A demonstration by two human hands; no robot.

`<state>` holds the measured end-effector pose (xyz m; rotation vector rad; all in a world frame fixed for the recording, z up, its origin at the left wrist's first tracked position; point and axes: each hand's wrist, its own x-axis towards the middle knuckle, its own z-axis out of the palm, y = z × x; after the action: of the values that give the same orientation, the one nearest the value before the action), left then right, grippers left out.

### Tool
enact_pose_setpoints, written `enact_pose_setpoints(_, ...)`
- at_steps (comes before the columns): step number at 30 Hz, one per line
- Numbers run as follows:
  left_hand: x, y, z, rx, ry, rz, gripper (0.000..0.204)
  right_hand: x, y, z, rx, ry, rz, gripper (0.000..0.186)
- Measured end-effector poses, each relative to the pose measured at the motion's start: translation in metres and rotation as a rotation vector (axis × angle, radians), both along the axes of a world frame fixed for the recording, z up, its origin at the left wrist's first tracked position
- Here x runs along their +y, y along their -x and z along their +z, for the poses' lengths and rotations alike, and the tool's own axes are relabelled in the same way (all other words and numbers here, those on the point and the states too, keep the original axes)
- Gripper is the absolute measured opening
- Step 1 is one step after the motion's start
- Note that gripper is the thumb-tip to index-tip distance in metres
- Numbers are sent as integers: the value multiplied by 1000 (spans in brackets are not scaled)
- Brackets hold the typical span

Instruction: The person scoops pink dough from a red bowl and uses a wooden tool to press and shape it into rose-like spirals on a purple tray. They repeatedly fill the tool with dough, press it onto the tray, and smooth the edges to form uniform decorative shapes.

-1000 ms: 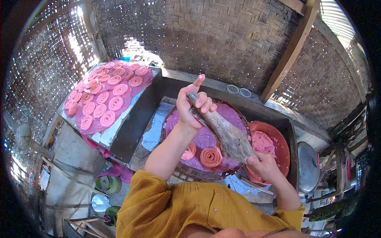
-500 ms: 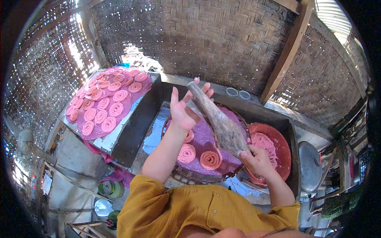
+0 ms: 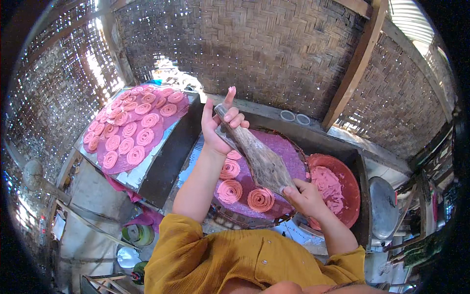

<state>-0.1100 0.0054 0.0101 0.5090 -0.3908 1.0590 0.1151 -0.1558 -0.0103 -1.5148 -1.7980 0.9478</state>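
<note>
A cloudy, see-through piping bag lies slantwise between my hands, flattened and smeared. My left hand curls several fingers round its narrow tube end, while one finger points up with a pink dab on its tip. My right hand pinches the wide lower corner. Under the bag is a round woven tray lined with a purple sheet. On that sheet lie several coiled pink dough rosettes, and a darker orange-pink rosette sits near the front.
To the right stands a red basin with pink dough. Many rosettes cover a purple sheet on the left surface. Two small rings rest on the back ledge. A metal lid is far right; a green gas cylinder stands lower left.
My left hand has gone from spread fingers to curling round the bag's narrow end. The bag has shifted left and down slightly; my right hand keeps its pinch.
</note>
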Motion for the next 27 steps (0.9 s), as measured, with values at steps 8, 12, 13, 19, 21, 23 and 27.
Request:
enact_pose_setpoints(8, -3, 7, -7, 46, 11, 51, 50, -1, 4, -13, 86, 78, 24, 34)
enact_pose_setpoints(12, -5, 13, -10, 54, 37, 47, 56, -5, 7, -16, 60, 106, 27, 39)
enact_pose_setpoints(13, -5, 13, -10, 63, 23, 53, 56, -6, 8, -17, 35, 98, 24, 42)
enact_pose_setpoints(19, -21, 15, 6, 128, 129, 177, 56, -8, 11, -15, 125, 158, 43, 42)
enact_pose_setpoints(21, -34, 12, 13, 146, 223, 220, 58, -11, 13, -12, 166, 199, 30, 42)
enact_pose_setpoints(23, -39, 12, -1, 339, 273, 211, 56, -15, 12, -14, 215, 171, 33, 42)
enact_pose_setpoints(27, -58, 13, -82, 1078, 122, 502, 52, -17, 12, -18, 273, 157, 68, 42)
